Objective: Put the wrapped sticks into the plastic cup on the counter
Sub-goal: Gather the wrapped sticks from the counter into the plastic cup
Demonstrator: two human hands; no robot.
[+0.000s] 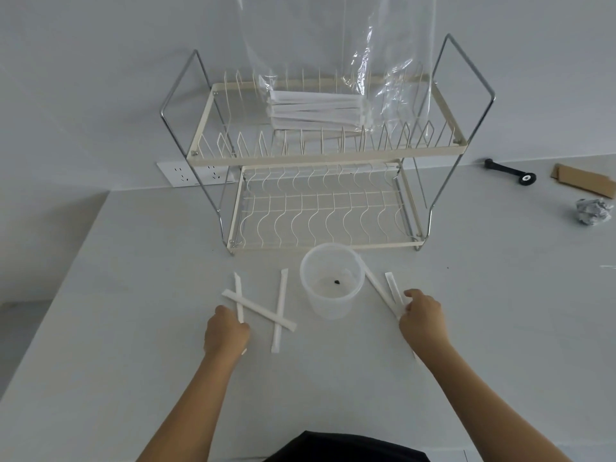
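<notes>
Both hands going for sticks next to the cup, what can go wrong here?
1. The plastic cup looks light and stands between the hands; the right hand, pinching sticks lying against its base, could tip it.
2. The stick under the left hand crosses a diagonal stick; lifting one may drag the other.
3. A dark speck lies in the cup bottom: possible contamination.

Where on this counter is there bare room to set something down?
Free: the wide strip left of the dish rack, and the stretch between the rack and the crumpled paper. Crowded: around the plastic cup, with wrapped sticks and left hand on one side, right hand on the other.
</notes>
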